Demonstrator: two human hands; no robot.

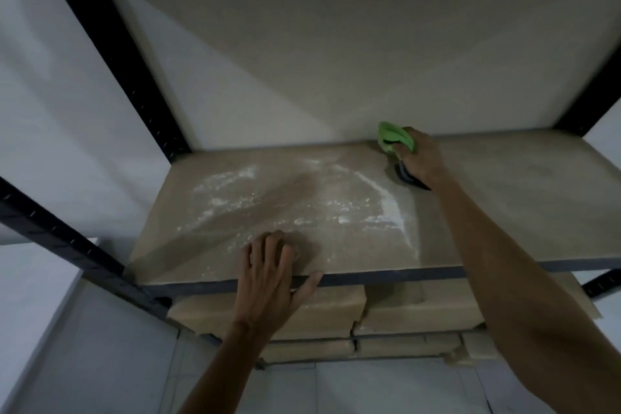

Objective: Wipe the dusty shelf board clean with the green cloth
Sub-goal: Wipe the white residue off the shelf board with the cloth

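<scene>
Right hand (421,158) reaches to the far edge of the shelf board (504,205), at about one o'clock from the board's middle, clenched around the bunched green cloth (391,136). A corner of the cloth sticks out past the fingers toward the back wall (336,44). Something dark shows just under the palm; I cannot tell whether it is an object or shadow. Left hand (272,276) lies flat and released, fingers spread on the front edge of the board at about seven o'clock, thumb hooked over the lip, holding nothing and seemingly bracing.

Condition of the surface: white dust (302,198) is spread across the middle and left of the board, from roughly nine o'clock through to the centre, patchy and speckled. A brighter curved ridge of powder (395,208) runs from near the cloth down toward the front edge. To the right of that ridge, from two to four o'clock, the board looks bare and even.

Assessment: the right portion appears wiped, and the ridge reads as dust pushed to the limit of a stroke. The central and left portions remain to be done, along with the ridge itself. I judge the job under half complete.

Surroundings: black metal uprights (114,54) frame the unit; tan blocks (268,312) are stacked on the level below.
</scene>
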